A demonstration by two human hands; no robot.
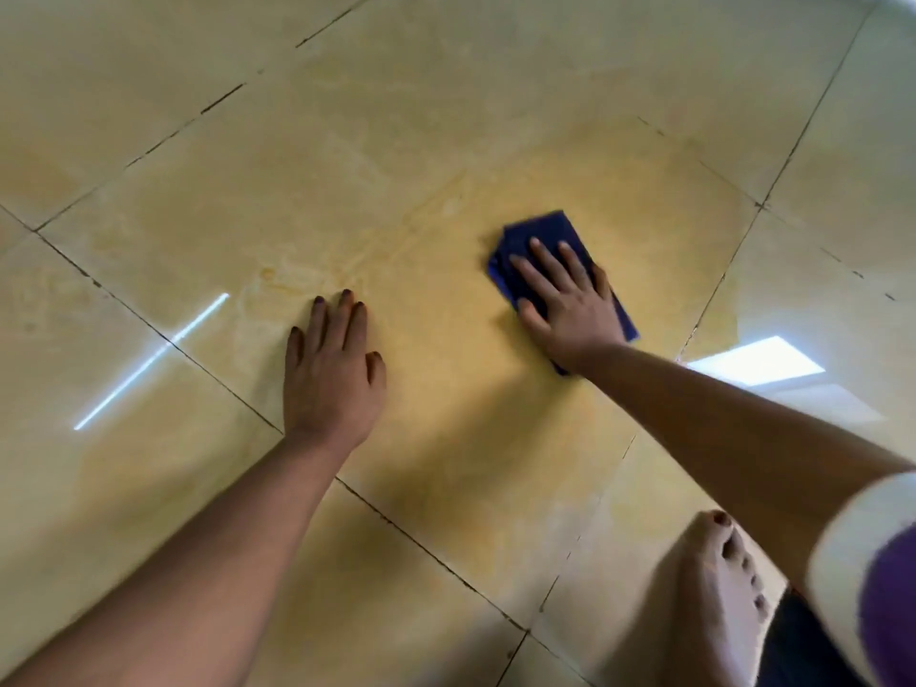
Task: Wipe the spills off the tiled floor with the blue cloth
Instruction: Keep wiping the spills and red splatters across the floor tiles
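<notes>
Pressing folded blue cloth flat onto tiled floor with right hand, fingers straight and spread; left hand beside it, flat on tile, fingers straight.

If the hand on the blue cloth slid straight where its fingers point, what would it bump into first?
Nothing, it seems: ahead of the right hand and blue cloth there is only bare tiled floor to the picture's edge.

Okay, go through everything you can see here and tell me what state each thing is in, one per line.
blue cloth: folded, flat on the floor, under the right hand
right hand: fingers straight, pressing the cloth
left hand: flat on the tile, holding nothing
tiled floor: glossy, streaky patch near the left hand
bare foot: resting on the floor
</notes>
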